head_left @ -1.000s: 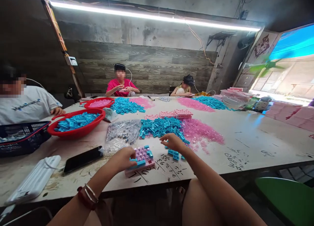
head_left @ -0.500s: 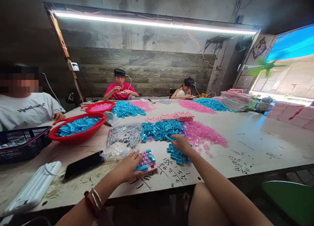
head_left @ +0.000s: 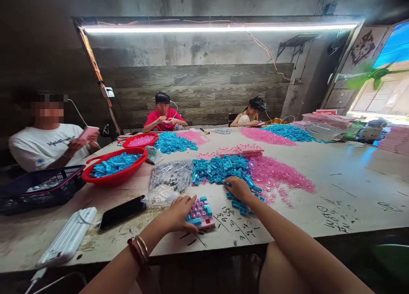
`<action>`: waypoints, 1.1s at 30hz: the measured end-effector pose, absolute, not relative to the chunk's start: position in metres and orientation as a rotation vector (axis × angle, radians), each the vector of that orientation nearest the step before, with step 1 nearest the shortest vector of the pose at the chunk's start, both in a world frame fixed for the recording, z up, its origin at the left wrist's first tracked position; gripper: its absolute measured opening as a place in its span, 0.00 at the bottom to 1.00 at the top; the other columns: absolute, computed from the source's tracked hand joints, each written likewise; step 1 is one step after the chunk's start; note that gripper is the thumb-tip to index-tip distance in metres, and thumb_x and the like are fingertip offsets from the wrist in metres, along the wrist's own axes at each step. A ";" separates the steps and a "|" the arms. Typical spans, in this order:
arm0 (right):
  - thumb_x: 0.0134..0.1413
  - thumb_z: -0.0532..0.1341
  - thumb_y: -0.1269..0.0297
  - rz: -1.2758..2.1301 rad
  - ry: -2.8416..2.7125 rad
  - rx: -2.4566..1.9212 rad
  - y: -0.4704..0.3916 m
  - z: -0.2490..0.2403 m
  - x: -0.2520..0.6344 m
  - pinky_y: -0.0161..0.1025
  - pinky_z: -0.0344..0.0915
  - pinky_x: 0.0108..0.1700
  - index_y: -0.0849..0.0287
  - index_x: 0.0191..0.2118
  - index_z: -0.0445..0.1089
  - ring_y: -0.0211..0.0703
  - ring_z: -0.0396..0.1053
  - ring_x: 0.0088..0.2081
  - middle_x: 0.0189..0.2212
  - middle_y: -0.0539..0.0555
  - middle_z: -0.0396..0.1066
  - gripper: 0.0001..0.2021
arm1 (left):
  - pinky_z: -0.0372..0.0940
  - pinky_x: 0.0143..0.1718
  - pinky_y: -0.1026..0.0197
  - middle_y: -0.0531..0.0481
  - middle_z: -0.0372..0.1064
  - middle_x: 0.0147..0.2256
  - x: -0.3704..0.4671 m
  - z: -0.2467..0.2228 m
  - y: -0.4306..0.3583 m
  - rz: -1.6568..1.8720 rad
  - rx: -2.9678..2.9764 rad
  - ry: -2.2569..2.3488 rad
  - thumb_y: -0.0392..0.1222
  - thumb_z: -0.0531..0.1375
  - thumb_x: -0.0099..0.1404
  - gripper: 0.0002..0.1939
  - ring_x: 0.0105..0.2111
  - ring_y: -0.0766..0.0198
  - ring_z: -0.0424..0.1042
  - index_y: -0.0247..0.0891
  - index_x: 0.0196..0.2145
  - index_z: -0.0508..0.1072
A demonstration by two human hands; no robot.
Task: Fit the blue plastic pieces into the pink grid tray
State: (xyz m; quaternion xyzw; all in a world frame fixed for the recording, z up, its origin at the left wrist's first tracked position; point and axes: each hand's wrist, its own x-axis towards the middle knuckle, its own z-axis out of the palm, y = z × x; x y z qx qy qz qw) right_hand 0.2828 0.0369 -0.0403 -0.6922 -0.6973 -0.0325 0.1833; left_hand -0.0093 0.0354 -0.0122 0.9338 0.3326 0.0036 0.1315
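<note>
My left hand [head_left: 181, 213] is wrapped round the left side of a pink tray [head_left: 209, 224] lying on the table, its cells partly filled with blue and pink pieces. At the front edge of the heap of blue pieces [head_left: 220, 168], my right hand [head_left: 238, 188] reaches in with fingers curled down; its fingertips touch the heap, and whether they pinch a piece is too small to tell. A smaller group of blue pieces [head_left: 240, 205] lies under and beside my right hand. Clear pink pieces [head_left: 281, 174] are spread to the right of the blue heap.
A bag of small parts [head_left: 169, 183], a black phone [head_left: 123, 212] and a white power bank [head_left: 68, 236] lie left. Beyond them are a red basin [head_left: 111, 181] and dark basket [head_left: 41, 196]. Three people sit around the table. Pink trays [head_left: 251, 149] stand behind the heap.
The view has turned slightly left, shifting everything rightward. The person at the left has raised a pink item in both hands. My left hand remains at the tray and my right at the blue heap.
</note>
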 end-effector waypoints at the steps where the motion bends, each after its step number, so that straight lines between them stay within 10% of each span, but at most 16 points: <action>1: 0.49 0.56 0.72 -0.096 -1.960 -1.951 0.037 -0.040 0.283 0.39 0.60 0.46 0.57 0.38 0.73 0.47 0.67 0.44 0.40 0.55 0.72 0.12 | 0.46 0.56 0.46 0.35 0.48 0.58 -0.012 -0.010 0.035 -0.007 2.701 0.947 0.59 0.64 0.44 0.53 0.57 0.44 0.48 0.36 0.61 0.46; 11: 0.40 0.56 0.77 -0.066 -1.882 -1.909 0.039 -0.041 0.283 0.35 0.59 0.38 0.60 0.33 0.66 0.42 0.66 0.37 0.34 0.54 0.69 0.11 | 0.64 0.42 0.55 0.42 0.69 0.37 -0.047 -0.005 0.099 0.644 2.450 1.250 0.44 0.49 0.62 0.14 0.39 0.58 0.68 0.32 0.37 0.69; 18: 0.41 0.56 0.76 0.012 -1.864 -1.796 0.041 -0.044 0.278 0.36 0.59 0.40 0.58 0.36 0.65 0.42 0.67 0.37 0.35 0.53 0.70 0.12 | 0.52 0.57 0.56 0.41 0.63 0.51 -0.039 -0.041 0.118 0.522 2.570 1.187 0.29 0.50 0.58 0.16 0.54 0.58 0.58 0.34 0.43 0.69; 33: 0.41 0.56 0.74 0.280 -1.915 -1.586 0.028 -0.029 0.259 0.39 0.64 0.39 0.59 0.40 0.69 0.42 0.68 0.34 0.32 0.53 0.71 0.16 | 0.62 0.43 0.61 0.45 0.68 0.34 -0.043 -0.035 0.116 0.534 2.535 1.352 0.23 0.51 0.50 0.14 0.37 0.62 0.68 0.31 0.28 0.74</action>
